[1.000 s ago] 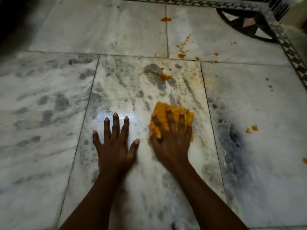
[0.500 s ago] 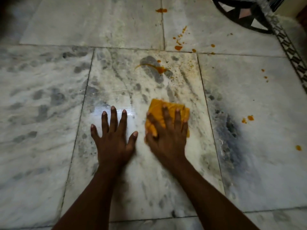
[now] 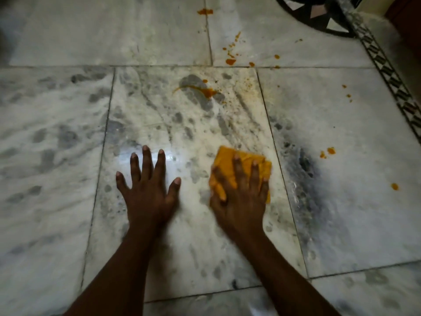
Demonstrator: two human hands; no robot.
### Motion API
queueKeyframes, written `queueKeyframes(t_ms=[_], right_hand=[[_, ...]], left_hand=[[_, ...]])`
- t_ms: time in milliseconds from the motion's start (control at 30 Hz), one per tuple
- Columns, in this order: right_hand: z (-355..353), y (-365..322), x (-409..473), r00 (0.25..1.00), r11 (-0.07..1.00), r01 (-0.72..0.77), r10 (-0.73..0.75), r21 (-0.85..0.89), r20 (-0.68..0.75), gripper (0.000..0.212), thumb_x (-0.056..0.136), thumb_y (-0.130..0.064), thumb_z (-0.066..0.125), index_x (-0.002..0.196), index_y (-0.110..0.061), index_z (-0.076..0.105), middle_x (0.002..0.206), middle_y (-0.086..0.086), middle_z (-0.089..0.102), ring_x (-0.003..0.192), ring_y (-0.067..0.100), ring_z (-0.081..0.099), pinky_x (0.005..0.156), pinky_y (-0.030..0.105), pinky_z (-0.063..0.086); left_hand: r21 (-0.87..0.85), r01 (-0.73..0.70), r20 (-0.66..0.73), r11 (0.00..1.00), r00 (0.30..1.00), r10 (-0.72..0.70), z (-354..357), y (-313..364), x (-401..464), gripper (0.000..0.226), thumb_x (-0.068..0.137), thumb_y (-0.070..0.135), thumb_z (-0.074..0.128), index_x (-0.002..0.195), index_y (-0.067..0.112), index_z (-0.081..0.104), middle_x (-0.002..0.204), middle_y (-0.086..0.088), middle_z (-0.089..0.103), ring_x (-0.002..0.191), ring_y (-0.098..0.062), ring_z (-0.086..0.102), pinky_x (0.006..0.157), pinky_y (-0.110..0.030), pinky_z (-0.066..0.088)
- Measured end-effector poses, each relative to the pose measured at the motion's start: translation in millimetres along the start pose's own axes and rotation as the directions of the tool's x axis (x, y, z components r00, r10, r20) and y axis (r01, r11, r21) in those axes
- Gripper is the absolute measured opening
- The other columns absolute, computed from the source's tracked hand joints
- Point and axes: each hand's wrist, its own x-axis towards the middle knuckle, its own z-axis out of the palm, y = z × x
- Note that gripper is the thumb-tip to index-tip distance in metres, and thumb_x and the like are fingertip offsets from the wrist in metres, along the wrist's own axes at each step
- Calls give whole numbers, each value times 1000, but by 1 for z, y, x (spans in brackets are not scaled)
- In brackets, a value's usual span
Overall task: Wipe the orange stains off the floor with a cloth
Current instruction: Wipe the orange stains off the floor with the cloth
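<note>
Right hand [image 3: 239, 192] is pressing spread fingers flat on cloth [image 3: 230, 165], lower center-right; left hand [image 3: 147, 190] is lying splayed on floor [image 3: 57, 156]. Nearest big stain [image 3: 208, 92] is lying straight up-frame from cloth, closer to right hand.

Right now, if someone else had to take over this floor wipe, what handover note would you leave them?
Left hand: flat on the marble floor, fingers spread, holding nothing.
Right hand: pressing the folded orange cloth on the same tile.
Done: that tile's near half shows no orange.
Left: the orange smear at the tile's far end, splatters beyond the joint, and spots on the tile to the right.
</note>
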Motion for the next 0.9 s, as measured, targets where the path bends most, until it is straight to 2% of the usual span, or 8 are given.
queueKeyframes(t_ms=[67, 133, 233, 333, 500, 633, 800, 900], right_hand=[[-21, 28, -58, 979, 982, 186, -187, 11, 88, 74, 88, -61, 55, 157, -57, 31, 176, -3, 16, 162, 36, 10, 122, 66, 21], [-38, 78, -87, 968, 976, 217, -212, -25, 132, 78, 83, -59, 60, 155, -58, 32, 175, -4, 18, 162, 35, 13, 118, 66, 28], [-32, 110, -54, 995, 995, -53, 59, -82, 75, 75, 85, -63, 52, 157, -54, 34, 174, 2, 22, 159, 43, 18, 119, 67, 26], [-5, 54, 11, 964, 963, -265, 265, -57, -8, 70, 89, -65, 50, 157, -50, 39, 172, 7, 27, 157, 49, 18, 122, 70, 14], [-13, 10, -28, 976, 985, 169, -170, 19, 138, 75, 89, -62, 51, 159, -57, 25, 177, -3, 10, 162, 36, 4, 124, 66, 17], [-37, 71, -75, 978, 989, 149, -145, -17, 149, 79, 82, -65, 55, 157, -53, 35, 175, 0, 20, 160, 40, 16, 116, 67, 33], [2, 23, 61, 954, 971, -233, 240, -59, 179, 75, 90, -73, 23, 162, -53, 16, 177, 7, 4, 158, 51, -4, 124, 71, -1], [20, -46, 92, 958, 992, -120, 122, -26, 261, 76, 90, -67, 27, 162, -53, 11, 177, 4, -7, 158, 49, -14, 122, 71, -8]], left_hand=[[-2, 2, 11, 1000, 1000, -2, 2, 1, 0, 82, 95, 72, 24, 168, 38, 6, 177, 6, -12, 164, -24, -11, 125, -70, 1], [-14, -1, 18, 1000, 1000, 2, 4, 1, -1, 82, 95, 72, 25, 168, 38, 7, 178, 6, -11, 164, -25, -9, 125, -70, 0], [-6, 0, 4, 1000, 1000, 0, 6, -2, 0, 83, 95, 71, 27, 168, 37, 7, 178, 4, -10, 164, -27, -9, 124, -71, -2], [8, -17, -5, 1000, 1000, 17, 6, -2, 0, 83, 96, 70, 27, 169, 35, 7, 178, 2, -9, 164, -29, -8, 123, -71, -1], [22, 1, -35, 1000, 999, 0, 2, -3, 2, 83, 95, 70, 27, 168, 34, 13, 178, 2, -5, 165, -28, -3, 125, -71, 4], [3, -9, -43, 1000, 999, 9, 7, -5, -2, 82, 96, 69, 29, 168, 33, 17, 178, 0, -2, 165, -28, -2, 124, -71, 5], [-13, -20, -58, 1000, 998, 19, 9, -5, 2, 81, 97, 66, 36, 168, 32, 19, 178, 0, -4, 165, -28, -5, 124, -69, 1], [-11, -22, -72, 1000, 997, 21, 7, -5, 0, 81, 96, 66, 36, 168, 33, 21, 178, 1, -3, 165, -27, -3, 125, -68, 2]])
